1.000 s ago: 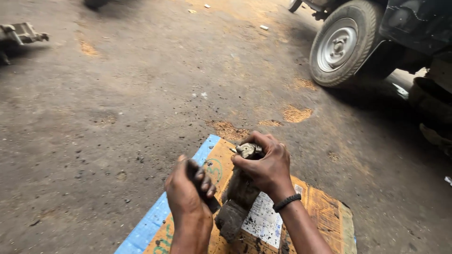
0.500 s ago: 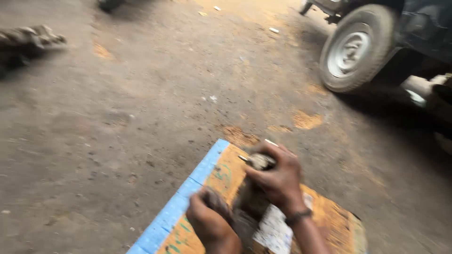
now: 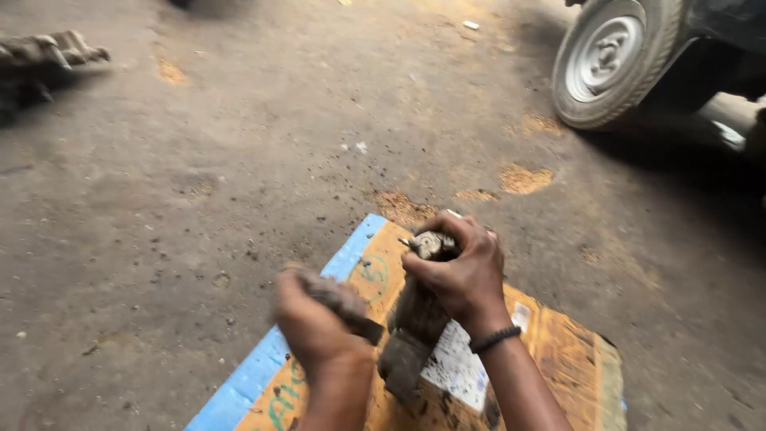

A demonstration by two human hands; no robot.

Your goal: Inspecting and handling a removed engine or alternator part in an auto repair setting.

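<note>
the greasy metal car part (image 3: pixel 415 327) stands upright on the flattened cardboard sheet (image 3: pixel 558 351), well short of the vehicle wheel (image 3: pixel 610 60). the right hand (image 3: pixel 463 267) is clamped around the part's top end, steadying it. just beside the part, the left hand (image 3: pixel 315 319) is closed on a dark tool handle (image 3: pixel 347 307), blurred. this looks like the striking or prying step; the next move calls for a firm brace and careful aim.

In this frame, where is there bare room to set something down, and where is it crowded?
Bare ground lies left of the cardboard sheet, and between the sheet and the wheel. The sheet's right part is free. It is crowded at its middle, where the left hand and right hand grip a tool and a grimy metal part.
</note>
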